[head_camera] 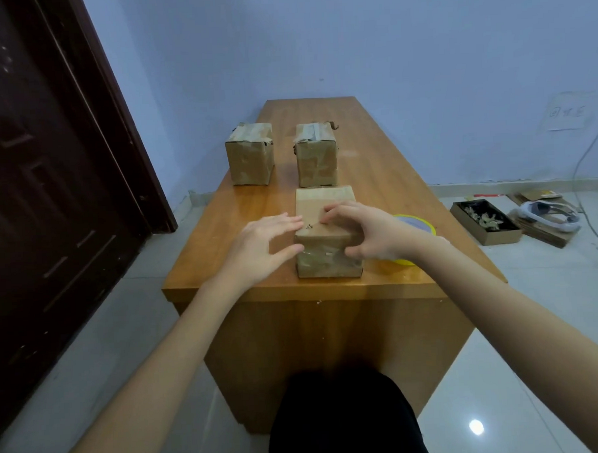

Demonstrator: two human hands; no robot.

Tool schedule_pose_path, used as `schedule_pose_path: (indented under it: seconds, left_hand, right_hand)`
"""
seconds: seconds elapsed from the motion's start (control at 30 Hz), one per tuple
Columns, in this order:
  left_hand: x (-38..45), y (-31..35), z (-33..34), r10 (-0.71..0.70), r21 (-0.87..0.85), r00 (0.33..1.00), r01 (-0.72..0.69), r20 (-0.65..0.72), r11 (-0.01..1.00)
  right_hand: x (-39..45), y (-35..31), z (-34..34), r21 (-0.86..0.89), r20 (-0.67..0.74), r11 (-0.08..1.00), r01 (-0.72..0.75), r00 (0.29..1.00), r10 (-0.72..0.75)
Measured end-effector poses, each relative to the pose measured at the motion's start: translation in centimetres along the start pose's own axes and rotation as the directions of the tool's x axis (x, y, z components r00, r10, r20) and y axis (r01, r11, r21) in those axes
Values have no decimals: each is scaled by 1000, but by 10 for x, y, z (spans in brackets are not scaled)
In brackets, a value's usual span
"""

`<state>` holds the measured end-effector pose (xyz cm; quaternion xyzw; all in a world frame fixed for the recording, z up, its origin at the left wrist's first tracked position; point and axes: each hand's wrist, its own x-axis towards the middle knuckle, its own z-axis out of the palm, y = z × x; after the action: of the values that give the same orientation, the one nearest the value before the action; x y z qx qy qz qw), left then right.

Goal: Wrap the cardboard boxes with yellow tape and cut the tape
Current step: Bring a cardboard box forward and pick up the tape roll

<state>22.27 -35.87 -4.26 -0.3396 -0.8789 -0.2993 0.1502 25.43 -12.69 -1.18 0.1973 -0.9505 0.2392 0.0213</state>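
Tabletop (pixel 374 175): orange-brown wood, smooth, semi-gloss, soft reflections. Near box (pixel 325 225): brown cardboard, matt top; front face wrinkled, with a slight sheen. Two far boxes (pixel 250 156) (pixel 317 157): worn matt cardboard, patchy, creased shiny tape across the tops. Tape roll (pixel 415 223): yellow, glossy. Floor (pixel 534 318): pale tiles, polished, mirroring a lamp. Door (pixel 48 168): dark wood, dull sheen. Wall (pixel 386 51): matt paint.
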Motion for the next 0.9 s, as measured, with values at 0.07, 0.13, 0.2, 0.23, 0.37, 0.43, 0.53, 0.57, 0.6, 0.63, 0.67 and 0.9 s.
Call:
schedule_pose_path:
  seconds: [0.07, 0.13, 0.2, 0.23, 0.37, 0.43, 0.53, 0.57, 0.6, 0.63, 0.67, 0.9]
  left_hand:
    - [2, -1, 1, 32, 32, 999, -31, -41, 999]
    - [2, -1, 2, 53, 53, 996, -49, -67, 997]
    - [2, -2, 4, 77, 76, 994, -71, -84, 995]
    - [2, -3, 5, 92, 87, 991, -84, -93, 993]
    - [2, -3, 7, 153, 147, 981, -135, -116, 980]
    - [3, -2, 6, 181, 178, 977, -158, -116, 971]
    - [4, -3, 7, 214, 194, 969, -189, -120, 963]
    - [3, -3, 8, 221, 199, 967, -194, -124, 961]
    - [2, -4, 9, 225, 205, 966, -197, -128, 959]
    - [2, -5, 10, 229, 212, 964, -198, -134, 957]
    - [1, -5, 11, 233, 219, 963, -199, -139, 955]
    - [-8, -2, 18, 346, 462, 932, -261, -109, 848]
  right_hand:
    - [0, 1, 0, 11, 0, 1000, 3, 1000, -3]
    - [1, 1, -1, -16, 5, 1000, 2, 1000, -2]
    - [2, -1, -1, -74, 3, 997, 19, 1000, -19]
    - [3, -3, 0, -80, -14, 996, 30, 999, -31]
    - [5, -14, 8, -44, -104, 996, 75, 991, -79]
    - [8, -16, 14, -127, -118, 987, 103, 986, -118]
    - [9, -11, 25, -272, -162, 955, 116, 973, -164]
    - [7, -9, 29, -303, -179, 944, 128, 966, -188]
    - [6, -9, 33, -330, -193, 933, 144, 957, -216]
    - [5, -9, 36, -358, -207, 921, 156, 948, -241]
    - [5, -11, 37, -393, -218, 905, 162, 940, -263]
    - [8, -24, 40, -507, -230, 850, 146, 927, -296]
